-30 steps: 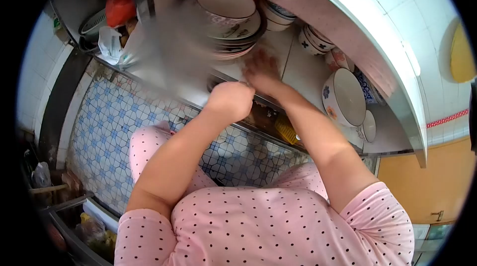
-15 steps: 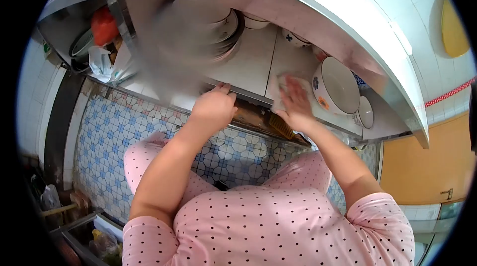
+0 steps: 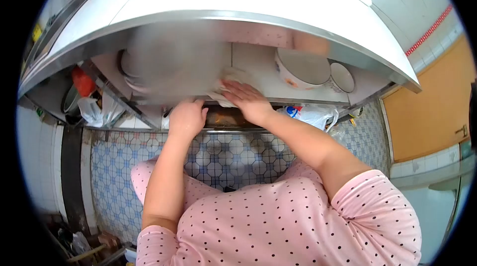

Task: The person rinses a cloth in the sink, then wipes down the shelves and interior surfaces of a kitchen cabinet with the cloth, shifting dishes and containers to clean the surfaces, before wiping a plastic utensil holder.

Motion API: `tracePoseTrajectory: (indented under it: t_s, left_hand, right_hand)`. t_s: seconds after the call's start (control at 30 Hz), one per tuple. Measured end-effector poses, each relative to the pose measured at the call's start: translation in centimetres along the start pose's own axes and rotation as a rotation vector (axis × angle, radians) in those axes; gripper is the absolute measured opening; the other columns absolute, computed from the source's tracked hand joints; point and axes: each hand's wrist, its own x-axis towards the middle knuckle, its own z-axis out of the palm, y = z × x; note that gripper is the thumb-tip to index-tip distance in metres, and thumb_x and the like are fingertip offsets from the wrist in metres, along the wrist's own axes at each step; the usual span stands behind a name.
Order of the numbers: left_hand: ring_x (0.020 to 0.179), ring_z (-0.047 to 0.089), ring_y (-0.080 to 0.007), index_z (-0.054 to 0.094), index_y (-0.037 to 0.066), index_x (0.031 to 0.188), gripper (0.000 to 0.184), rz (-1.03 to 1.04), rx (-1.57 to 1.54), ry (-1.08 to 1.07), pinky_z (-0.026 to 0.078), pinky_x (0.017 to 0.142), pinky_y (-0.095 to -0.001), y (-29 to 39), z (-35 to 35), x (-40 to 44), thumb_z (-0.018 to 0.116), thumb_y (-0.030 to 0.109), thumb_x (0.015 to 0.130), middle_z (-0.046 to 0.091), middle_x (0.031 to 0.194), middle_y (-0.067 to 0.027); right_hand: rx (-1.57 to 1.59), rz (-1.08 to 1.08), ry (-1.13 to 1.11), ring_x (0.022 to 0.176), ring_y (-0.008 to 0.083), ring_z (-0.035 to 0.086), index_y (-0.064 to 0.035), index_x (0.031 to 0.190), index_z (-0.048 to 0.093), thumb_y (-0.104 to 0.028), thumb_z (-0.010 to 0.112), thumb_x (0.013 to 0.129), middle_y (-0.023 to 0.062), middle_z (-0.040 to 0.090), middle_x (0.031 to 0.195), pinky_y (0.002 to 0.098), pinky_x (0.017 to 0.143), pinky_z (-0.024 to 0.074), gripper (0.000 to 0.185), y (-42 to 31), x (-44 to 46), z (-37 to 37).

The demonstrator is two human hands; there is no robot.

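My right hand [image 3: 246, 99] presses a pale cloth [image 3: 237, 73] against the white tiled shelf [image 3: 251, 67] inside the cabinet, its fingers over the fabric. Along the shelf's metal front edge [image 3: 283, 101], my left hand [image 3: 187, 118] is closed, with its fingertips partly out of sight. A large white bowl with flower prints [image 3: 303, 69] sits to the right of the cloth. Beside it is a smaller white bowl [image 3: 342, 78]. Stacked dishes [image 3: 131, 74] show at the left, partly covered by a grey blur.
The cabinet's metal rim [image 3: 238, 15] curves above my hands. Below the shelf's right part lies a white plastic bag [image 3: 313, 116]. A red bag [image 3: 83, 82] and white bags [image 3: 92, 112] fill the left compartment. Blue-and-white patterned tiles [image 3: 223, 159] cover the floor.
My right hand has slid the cloth leftward along the shelf, away from the flowered bowl. The view has shifted, showing more of the countertop. My left hand stays at the shelf edge.
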Motion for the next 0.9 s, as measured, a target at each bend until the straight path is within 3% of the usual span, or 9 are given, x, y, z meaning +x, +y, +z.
tracePoseTrajectory:
  t_s: [0.13, 0.23, 0.27, 0.3, 0.37, 0.47, 0.57, 0.77, 0.9]
  left_hand:
    - [0.098, 0.064, -0.036, 0.067, 0.006, 0.113, 0.03, 0.077, -0.13, 0.247, 0.052, 0.085, -0.0425, 1.0, 0.6, 0.9, 0.062, 0.02, 0.087, 0.066, 0.111, -0.0182]
    - [0.097, 0.066, -0.033, 0.065, 0.005, 0.117, 0.032, 0.022, -0.62, 0.154, 0.053, 0.084, -0.0378, 4.8, 0.9, 2.7, 0.061, 0.019, 0.088, 0.066, 0.112, -0.0188]
    - [0.093, 0.068, -0.0278, 0.062, 0.002, 0.122, 0.036, 0.029, -0.745, 0.123, 0.053, 0.083, -0.0338, 6.3, 1.8, 3.6, 0.06, 0.018, 0.09, 0.069, 0.109, -0.0168]
    - [0.097, 0.067, -0.0242, 0.056, 0.004, 0.131, 0.042, 0.063, -0.927, 0.025, 0.053, 0.084, -0.0334, 7.1, 3.9, 4.9, 0.06, 0.02, 0.092, 0.066, 0.117, -0.0163]
    - [0.105, 0.063, -0.0296, 0.033, 0.006, 0.147, 0.061, -0.206, -1.449, -0.3, 0.053, 0.088, -0.0348, 11.8, 4.1, 6.7, 0.06, 0.022, 0.095, 0.053, 0.133, -0.0197]
    - [0.107, 0.061, -0.0376, 0.005, 0.014, 0.154, 0.081, -0.483, -1.78, -0.437, 0.055, 0.086, -0.04, 17.2, 4.7, 9.7, 0.059, 0.027, 0.096, 0.034, 0.144, -0.0257]
    - [0.102, 0.062, -0.0418, -0.008, 0.019, 0.152, 0.088, -0.487, -1.765, -0.443, 0.058, 0.079, -0.0423, 20.3, 4.7, 11.4, 0.059, 0.026, 0.095, 0.029, 0.143, -0.0293]
    - [0.092, 0.064, -0.041, 0.016, 0.013, 0.141, 0.062, -0.417, -1.672, -0.315, 0.061, 0.062, -0.0407, 21.7, 7.4, 13.5, 0.052, 0.012, 0.091, 0.041, 0.128, -0.0275]
    - [0.079, 0.066, -0.0368, 0.023, 0.005, 0.133, 0.053, -0.371, -1.602, -0.262, 0.062, 0.058, -0.0385, 22.2, 6.7, 14.0, 0.048, 0.002, 0.087, 0.054, 0.109, -0.0275]
  right_hand:
    - [-0.098, 0.123, -0.054, 0.135, 0.0288, 0.041, -0.0093, 0.131, 0.052, -0.002, 0.052, 0.08, 0.012, 0.041, 0.149, 0.0437, 0.11, 0.0348, 0.051, 4.0, -6.9, -2.9]
    - [-0.106, 0.217, -0.05, 0.134, 0.0306, 0.042, -0.0092, 0.132, 0.051, 0.001, 0.053, 0.079, 0.0127, 0.041, 0.148, 0.0449, 0.11, 0.0339, 0.054, 4.9, -10.6, -3.8]
    - [-0.1, 0.237, -0.043, 0.134, 0.0313, 0.042, -0.0092, 0.132, 0.05, 0.001, 0.053, 0.078, 0.0129, 0.041, 0.148, 0.0453, 0.11, 0.0334, 0.055, 4.8, -11.3, -4.3]
    - [-0.094, 0.264, -0.035, 0.134, 0.032, 0.042, -0.0092, 0.132, 0.05, 0.002, 0.054, 0.077, 0.0132, 0.041, 0.148, 0.0457, 0.111, 0.033, 0.056, 4.7, -12.1, -4.6]
    - [-0.053, 0.268, 0.04, 0.135, 0.033, 0.041, -0.0093, 0.133, 0.05, 0.0, 0.056, 0.077, 0.0139, 0.042, 0.147, 0.0464, 0.111, 0.0321, 0.057, 4.8, -13.4, -4.9]
    - [-0.006, 0.302, 0.105, 0.135, 0.0336, 0.04, -0.0097, 0.135, 0.049, -0.003, 0.059, 0.079, 0.0147, 0.043, 0.145, 0.0472, 0.112, 0.0311, 0.057, 4.9, -14.5, -5.2]
    - [0.043, 0.343, 0.161, 0.135, 0.0335, 0.04, -0.0125, 0.138, 0.048, -0.009, 0.063, 0.081, 0.0144, 0.046, 0.142, 0.0491, 0.112, 0.0295, 0.059, 5.0, -15.1, -4.0]
    - [0.087, 0.344, 0.225, 0.136, 0.032, 0.038, -0.0151, 0.137, 0.05, -0.012, 0.064, 0.083, 0.0123, 0.049, 0.14, 0.0507, 0.113, 0.0277, 0.055, 5.5, -15.5, -3.0]
    - [0.087, 0.323, 0.225, 0.135, 0.031, 0.039, -0.0151, 0.135, 0.052, -0.013, 0.064, 0.083, 0.0115, 0.049, 0.139, 0.0503, 0.112, 0.028, 0.053, 5.9, -15.3, -3.0]
